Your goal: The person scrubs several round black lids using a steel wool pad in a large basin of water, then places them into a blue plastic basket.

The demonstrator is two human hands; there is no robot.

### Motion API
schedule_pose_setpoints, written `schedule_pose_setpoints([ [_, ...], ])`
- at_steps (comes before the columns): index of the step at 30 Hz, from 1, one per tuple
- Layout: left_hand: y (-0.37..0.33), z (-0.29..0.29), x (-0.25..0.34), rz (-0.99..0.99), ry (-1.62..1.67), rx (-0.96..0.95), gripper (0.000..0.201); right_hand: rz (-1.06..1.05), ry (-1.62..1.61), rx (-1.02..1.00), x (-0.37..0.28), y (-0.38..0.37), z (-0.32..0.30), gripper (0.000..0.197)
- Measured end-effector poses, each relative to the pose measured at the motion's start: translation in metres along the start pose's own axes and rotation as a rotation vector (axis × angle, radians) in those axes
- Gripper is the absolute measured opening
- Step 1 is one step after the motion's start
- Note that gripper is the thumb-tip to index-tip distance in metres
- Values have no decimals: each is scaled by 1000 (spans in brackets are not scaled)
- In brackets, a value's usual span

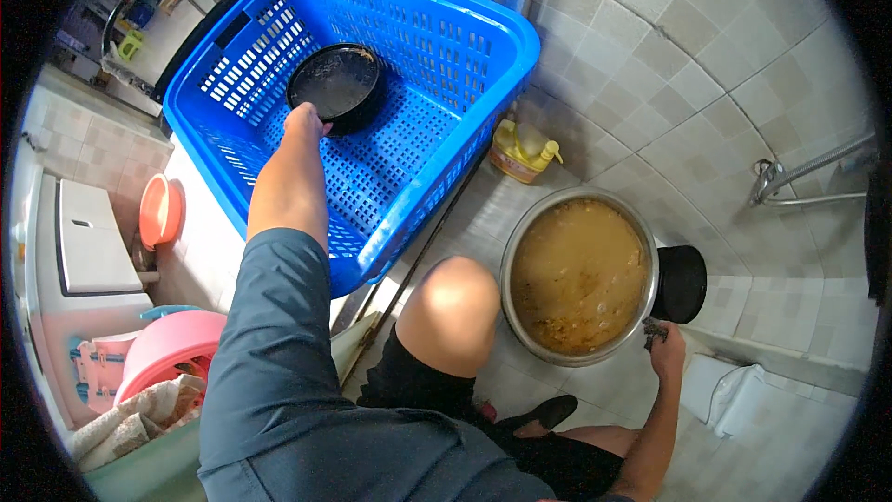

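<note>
My left hand (pixel 309 121) reaches into a large blue plastic basket (pixel 502 23) and grips the near rim of a round black pan (pixel 336 79). The pan sits at the basket's far left side, tilted a little. Low on the right, my right hand (pixel 667 351) is closed round a dark wiry scrubber (pixel 656 331). Beside that hand stands a wide metal basin (pixel 509 302) of cloudy brown water with food bits in it. A black round container (pixel 683 284) is against the basin's right side, just beyond the scrubber.
A yellow pump bottle (pixel 522 151) stands between basket and basin, by the tiled wall. A metal shower hose (pixel 818 172) hangs at the right. On the left are an orange bowl (pixel 162 211), a pink tub (pixel 172 349) and a white cabinet (pixel 98 237). My bent knee (pixel 451 311) lies between basket and basin.
</note>
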State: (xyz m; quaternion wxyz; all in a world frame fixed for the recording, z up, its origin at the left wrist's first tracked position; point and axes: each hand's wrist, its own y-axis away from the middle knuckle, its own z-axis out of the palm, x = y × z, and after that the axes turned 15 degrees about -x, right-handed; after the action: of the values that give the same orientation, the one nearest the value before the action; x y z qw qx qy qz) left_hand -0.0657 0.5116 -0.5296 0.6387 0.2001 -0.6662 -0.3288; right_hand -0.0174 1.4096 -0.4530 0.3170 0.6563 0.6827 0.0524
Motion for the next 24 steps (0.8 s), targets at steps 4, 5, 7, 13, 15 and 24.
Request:
schedule_pose_setpoints([
  [4,16,16,-22,-41,135,77,34,-2,105,49,9,3,-3,20],
  [5,15,13,-21,-39,138,79,34,5,38,6,6,3,-5,20],
  [7,13,8,-15,33,89,37,34,4,51,5,-2,3,-5,20],
  [13,46,29,-40,-51,-4,-18,24,7,118,47,23,4,-5,19],
  [15,51,20,-19,-56,141,-5,24,-26,88,44,30,1,3,19],
  [24,147,23,15,12,324,130,27,21,3,142,37,19,-5,24],
])
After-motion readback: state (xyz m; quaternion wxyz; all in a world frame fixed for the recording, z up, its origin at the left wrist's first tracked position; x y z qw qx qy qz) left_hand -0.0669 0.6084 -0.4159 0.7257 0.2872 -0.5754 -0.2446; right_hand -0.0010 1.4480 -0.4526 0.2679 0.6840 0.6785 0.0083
